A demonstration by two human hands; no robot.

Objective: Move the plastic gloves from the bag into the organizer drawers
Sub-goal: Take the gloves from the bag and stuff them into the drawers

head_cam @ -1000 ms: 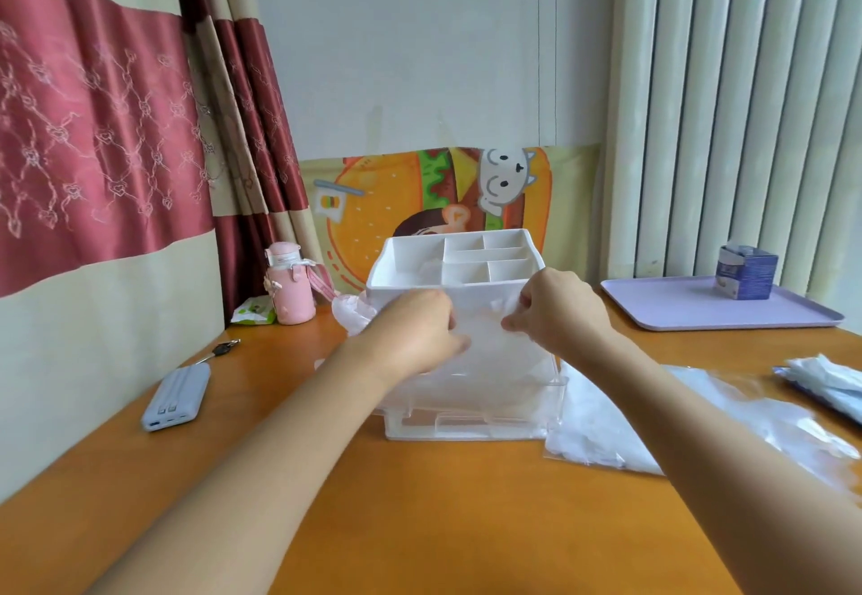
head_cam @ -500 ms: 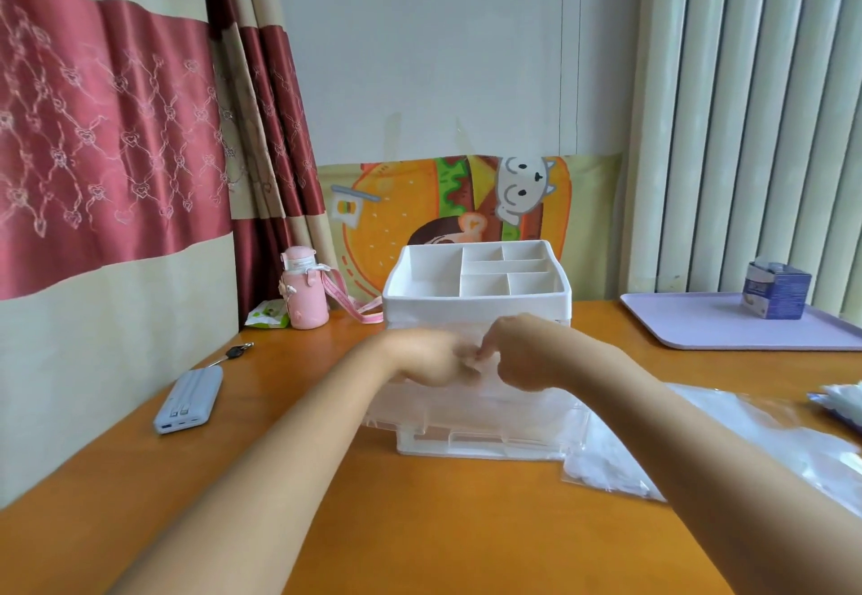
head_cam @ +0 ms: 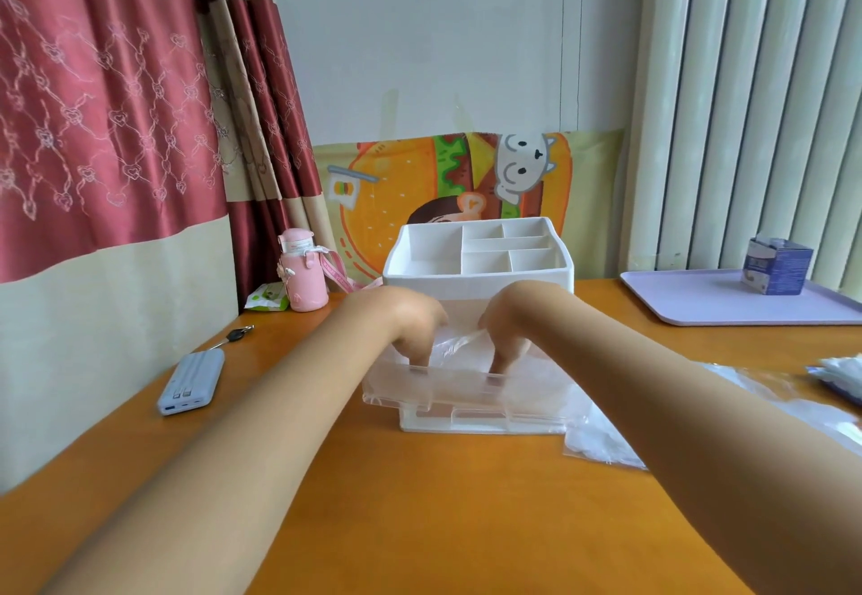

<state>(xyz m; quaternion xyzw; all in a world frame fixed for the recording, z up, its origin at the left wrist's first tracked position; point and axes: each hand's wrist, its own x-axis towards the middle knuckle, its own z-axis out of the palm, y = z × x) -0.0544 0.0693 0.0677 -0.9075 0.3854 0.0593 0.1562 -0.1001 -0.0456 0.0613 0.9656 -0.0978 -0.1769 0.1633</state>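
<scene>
Plastic gloves indistinct; fingers dip into drawer.

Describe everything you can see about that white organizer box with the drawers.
The organizer is a boxy white plastic unit standing upright on the orange table, beside a clear bag. Its top is an open tray split into several empty compartments. Below sit see-through drawers: the upper drawer is pulled out toward the person, and the lower one looks closed. Fingers of the left hand and right hand dip into the open drawer, on thin plastic gloves.
</scene>
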